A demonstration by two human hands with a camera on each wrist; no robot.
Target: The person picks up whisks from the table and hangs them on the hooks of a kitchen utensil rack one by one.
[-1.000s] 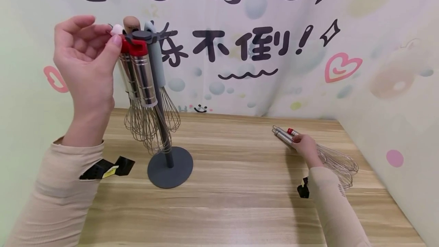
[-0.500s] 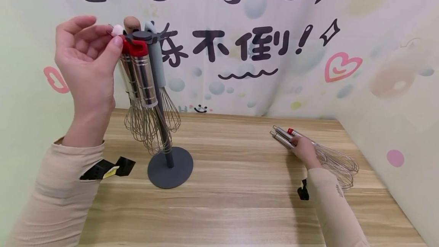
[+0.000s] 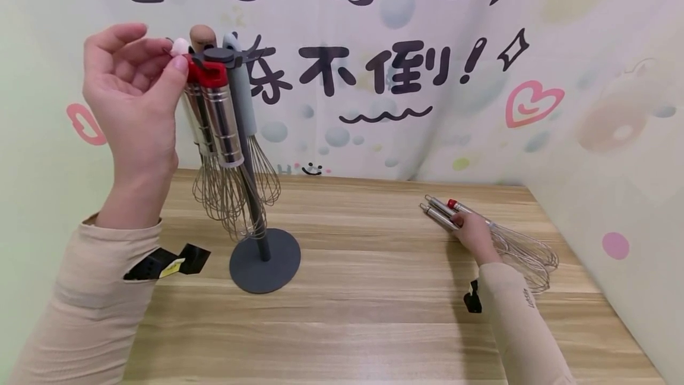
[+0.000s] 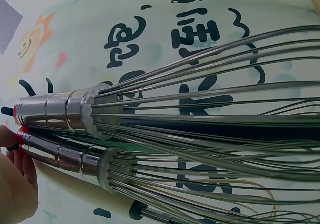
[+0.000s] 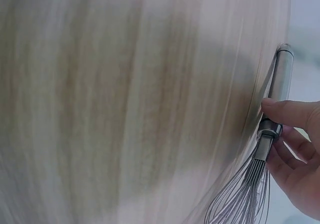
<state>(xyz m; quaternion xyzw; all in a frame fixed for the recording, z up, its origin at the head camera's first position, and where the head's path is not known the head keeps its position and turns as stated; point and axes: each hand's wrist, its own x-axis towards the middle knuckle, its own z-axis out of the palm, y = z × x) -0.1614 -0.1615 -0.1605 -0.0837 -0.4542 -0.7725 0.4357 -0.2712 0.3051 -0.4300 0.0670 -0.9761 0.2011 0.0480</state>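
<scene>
At upper left we see our left hand (image 3: 130, 85) pinching the top of a red-capped whisk (image 3: 219, 114) hanging on the grey stand (image 3: 264, 260), while at right our right hand (image 3: 472, 233) curls around steel whisks (image 3: 513, 248) lying on the wooden table (image 3: 363, 314).

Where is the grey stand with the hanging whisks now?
In the head view the grey stand is on the left part of the wooden table, its top beside the raised left hand, far from the right hand.

wall (image 3: 588, 46): pastel banner, dark characters, pink heart | table (image 3: 374, 325): light wood
</scene>
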